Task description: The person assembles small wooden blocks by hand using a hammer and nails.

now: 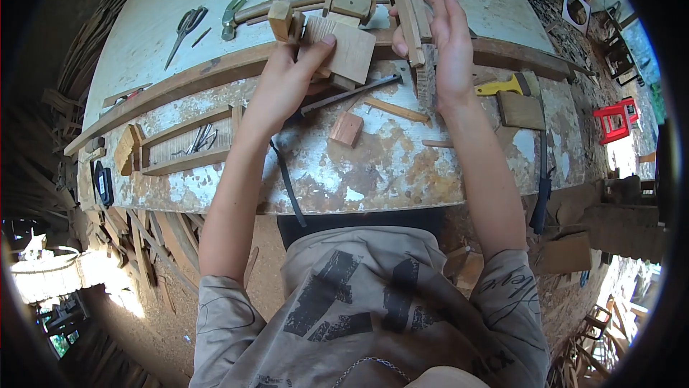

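My left hand point(291, 76) is closed around a flat, squarish wooden piece point(348, 51), with the thumb pressed on its top face. Small wooden blocks point(280, 19) stick up beside those fingers. On the right, long wooden strips point(409, 11) stand between the thumb and palm of my right hand point(453, 58), whose other fingers are partly stretched along them. Just below the left hand lies a long dark metal rod or chisel point(352, 94). A small reddish wood block point(346, 130) and a thin wood stick point(396, 110) rest on the bench nearby.
A long wooden beam point(172, 94) crosses the paint-worn workbench point(387, 166). Beyond it are scissors point(185, 33) and a hammer point(231, 16). An open wooden tray point(186, 166) holds several nails. A yellow-handled tool point(502, 87) lies at right; a red stool point(613, 121) stands further off.
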`<state>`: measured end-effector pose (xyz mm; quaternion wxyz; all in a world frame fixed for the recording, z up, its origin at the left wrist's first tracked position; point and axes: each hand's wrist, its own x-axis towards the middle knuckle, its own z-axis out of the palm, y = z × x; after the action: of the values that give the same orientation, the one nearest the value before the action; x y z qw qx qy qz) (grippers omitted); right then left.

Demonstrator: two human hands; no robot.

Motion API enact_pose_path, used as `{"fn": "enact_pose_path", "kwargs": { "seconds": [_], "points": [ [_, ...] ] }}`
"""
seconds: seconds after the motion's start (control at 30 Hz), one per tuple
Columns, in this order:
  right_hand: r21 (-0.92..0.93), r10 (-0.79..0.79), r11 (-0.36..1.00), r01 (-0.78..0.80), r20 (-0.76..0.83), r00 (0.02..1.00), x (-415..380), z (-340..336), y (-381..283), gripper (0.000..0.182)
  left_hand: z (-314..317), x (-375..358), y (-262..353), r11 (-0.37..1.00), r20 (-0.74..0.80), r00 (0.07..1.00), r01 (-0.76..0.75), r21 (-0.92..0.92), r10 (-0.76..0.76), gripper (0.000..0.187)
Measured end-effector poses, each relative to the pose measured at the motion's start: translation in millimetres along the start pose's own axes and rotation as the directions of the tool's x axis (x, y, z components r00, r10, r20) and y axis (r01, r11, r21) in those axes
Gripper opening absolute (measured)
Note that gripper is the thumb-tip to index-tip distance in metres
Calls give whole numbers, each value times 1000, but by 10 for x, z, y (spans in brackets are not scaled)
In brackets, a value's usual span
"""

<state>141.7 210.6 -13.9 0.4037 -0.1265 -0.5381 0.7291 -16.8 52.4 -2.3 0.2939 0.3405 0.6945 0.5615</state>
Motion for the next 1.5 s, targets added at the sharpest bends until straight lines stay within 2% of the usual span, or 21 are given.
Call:
{"fn": "enact_pose_path", "kwargs": {
  "seconds": [0.07, 0.17, 0.27, 0.37, 0.47, 0.57, 0.67, 0.77, 0.87, 0.9, 1.0, 1.07, 1.1, 1.13, 1.17, 1.2, 1.23, 1.33, 1.37, 1.43, 1.5],
  "points": [
    [-65, -17, 998, 16, -12, 1000, -14, 31, -13, 73, -60, 5, 6, 997, 32, 999, 31, 67, -33, 63],
    [-56, -36, 998, 35, -8, 999, -13, 50, -4, 70, -141, 46, -9, 976, 57, 998, -6, 219, -7, 64],
    [-83, -52, 995, 51, 0, 999, -20, 74, 5, 67, -179, 30, 157, 801, -13, 996, 81, 593, -91, 66],
    [-175, -100, 979, 102, 24, 995, -20, 72, -1, 64, -112, -97, 268, 562, -84, 993, 21, 827, 86, 68],
    [-148, -94, 984, 98, 34, 995, -31, 81, -11, 61, -199, -161, 222, 504, 25, 986, -107, 857, 167, 66],
    [-172, -99, 979, 107, 50, 994, -48, 107, -25, 59, -268, -303, 309, 450, 61, 992, -103, 887, 108, 67],
    [-195, -90, 975, 104, 80, 993, -63, 122, -46, 60, -289, -483, 467, 504, 50, 993, -96, 858, 105, 64],
    [-132, -101, 985, 112, 89, 991, -44, 91, 9, 57, -350, -687, 453, 412, 74, 918, -246, 877, 390, 55],
    [-267, -136, 950, 159, 103, 985, -105, 205, -121, 56, -270, -883, 705, 689, -43, 925, -249, 680, 377, 43],
    [-239, -156, 951, 195, 172, 973, -104, 193, -145, 57, -258, -905, 661, 740, -65, 886, -341, 579, 459, 37],
    [-249, -194, 931, 265, 277, 941, -237, 400, -273, 59, -137, -936, 518, 855, -104, 869, -443, 269, 483, 53],
    [-201, -156, 946, 256, 409, 899, -385, 506, -339, 65, -11, -950, 356, 862, -128, 853, -502, 65, 506, 80],
    [-187, -163, 944, 271, 449, 879, -504, 585, -349, 70, 32, -977, 357, 886, -107, 889, -455, -90, 446, 87],
    [-171, -170, 943, 285, 487, 857, -619, 665, -359, 76, 129, -1007, 403, 848, -148, 901, -434, -304, 408, 79],
    [-182, -180, 935, 305, 497, 849, -727, 783, -342, 85, 144, -1042, 428, 838, -149, 942, -335, -431, 300, 71],
    [-229, -257, 878, 421, 517, 817, -777, 826, -294, 86, 161, -1064, 453, 800, -134, 972, -234, -552, 192, 63],
    [-274, -327, 803, 530, 540, 775, -825, 845, -243, 87, 188, -1073, 483, 745, -166, 969, -249, -619, 185, 49],
    [-359, -397, 704, 613, 518, 758, -978, 846, -222, 93, 177, -972, 422, 634, -314, 933, -353, -689, 177, 46],
    [-426, -380, 665, 613, 513, 769, -1004, 791, -267, 94, 154, -921, 386, 629, -350, 907, -416, -657, 234, 37],
    [-655, -146, 629, 418, 428, 892, -1147, 766, -487, 78, 30, -926, 319, 594, -357, 900, -434, -677, 250, 31],
    [-711, -143, 471, 523, 523, 840, -1124, 744, -460, 60, 8, -897, 329, 505, -410, 881, -472, -722, 236, 23]
  ]
}}
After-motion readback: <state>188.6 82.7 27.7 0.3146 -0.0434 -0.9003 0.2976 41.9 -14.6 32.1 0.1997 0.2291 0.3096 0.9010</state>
